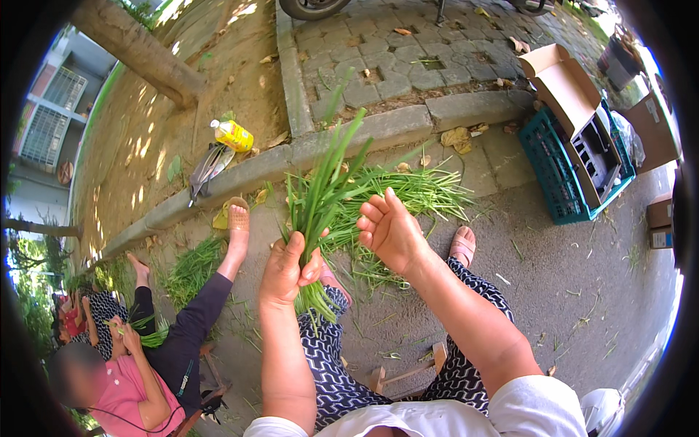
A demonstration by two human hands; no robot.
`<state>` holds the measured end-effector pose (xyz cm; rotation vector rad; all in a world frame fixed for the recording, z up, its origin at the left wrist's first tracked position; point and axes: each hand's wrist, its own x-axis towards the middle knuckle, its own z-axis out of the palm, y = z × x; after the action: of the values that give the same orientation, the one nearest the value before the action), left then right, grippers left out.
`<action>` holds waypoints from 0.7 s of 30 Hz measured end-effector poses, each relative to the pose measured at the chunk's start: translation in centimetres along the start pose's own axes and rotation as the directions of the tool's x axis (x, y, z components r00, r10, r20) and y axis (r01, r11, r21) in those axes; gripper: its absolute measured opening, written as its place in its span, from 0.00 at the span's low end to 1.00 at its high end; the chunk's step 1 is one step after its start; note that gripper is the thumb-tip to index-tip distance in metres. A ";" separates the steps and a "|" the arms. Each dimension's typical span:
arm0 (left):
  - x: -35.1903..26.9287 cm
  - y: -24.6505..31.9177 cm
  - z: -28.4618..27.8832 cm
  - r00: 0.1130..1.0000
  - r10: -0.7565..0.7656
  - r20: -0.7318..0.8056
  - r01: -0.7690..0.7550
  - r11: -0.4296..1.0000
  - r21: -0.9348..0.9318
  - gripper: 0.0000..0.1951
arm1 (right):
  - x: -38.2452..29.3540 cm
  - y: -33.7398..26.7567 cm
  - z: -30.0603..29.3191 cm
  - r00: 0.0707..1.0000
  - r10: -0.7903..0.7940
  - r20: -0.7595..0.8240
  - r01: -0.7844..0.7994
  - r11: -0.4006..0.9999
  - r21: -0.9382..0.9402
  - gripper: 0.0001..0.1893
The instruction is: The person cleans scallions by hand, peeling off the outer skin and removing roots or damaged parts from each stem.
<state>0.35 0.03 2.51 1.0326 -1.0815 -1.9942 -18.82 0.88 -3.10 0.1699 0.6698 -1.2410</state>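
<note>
My left hand (289, 270) is wrapped around a bunch of long green leaves (322, 202), which look like garlic chives. The blades fan out above my fist, and the pale stalk ends hang below it over my knee. To the right, my right hand (390, 232) is held up with its palm turned inward and its fingers slightly curled and apart; nothing is in it. Behind both hands, a loose pile of the same greens (409, 191) lies on the pavement between my feet and the kerb, its stalk ends pointing right.
A person in a pink shirt (134, 393) sits at my left, holding greens, near another heap of greens (194, 270). Beyond the kerb (377, 128) lies a yellow-labelled bottle (235, 135). At right stands a teal plastic crate (551, 169) with an open cardboard box (565, 93).
</note>
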 end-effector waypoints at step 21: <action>-0.1 -0.9 -1.8 0.996 0.003 -0.091 0.013 0.984 0.175 0.24 | -0.2 -2.6 0.3 0.966 -0.259 0.011 0.259 0.966 0.020 0.06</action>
<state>1.75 -0.18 1.14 1.2064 -1.2227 -1.8626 -21.13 0.04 -2.13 0.0900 0.6843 -1.4987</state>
